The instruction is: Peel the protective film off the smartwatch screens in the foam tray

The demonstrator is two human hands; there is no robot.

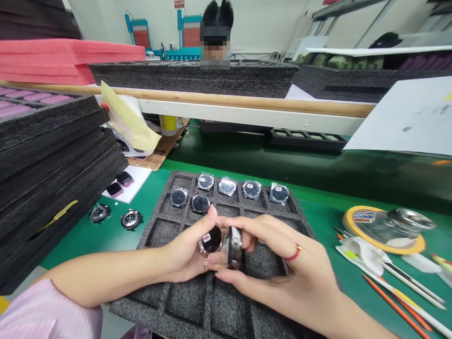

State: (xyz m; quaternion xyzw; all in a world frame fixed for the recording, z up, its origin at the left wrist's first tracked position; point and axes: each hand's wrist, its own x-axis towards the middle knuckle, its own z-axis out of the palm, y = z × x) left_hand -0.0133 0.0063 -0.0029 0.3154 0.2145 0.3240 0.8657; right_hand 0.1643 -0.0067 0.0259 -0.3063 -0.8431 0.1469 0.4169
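My left hand (185,254) is closed around a strapless round watch (212,241), its dark face up and bearing a small white sticker with a red mark. Right beside it, my right hand (300,263) pinches a second round watch (234,247) between thumb and fingers, turned edge-on so its side button shows. Both hands are above a black foam tray (226,310) with square pockets. Across its far pockets lie several more round watches (252,189), some with stickered film. A lone watch (201,203) sits just beyond my left thumb.
Two round watches (131,219) lie on the green table left of the tray, near square watches on white paper (139,181). Stacked black foam (52,160) rises at far left. At right are a tape roll (349,221), a metal-topped glass jar (406,226) and pens (391,296). A person sits opposite.
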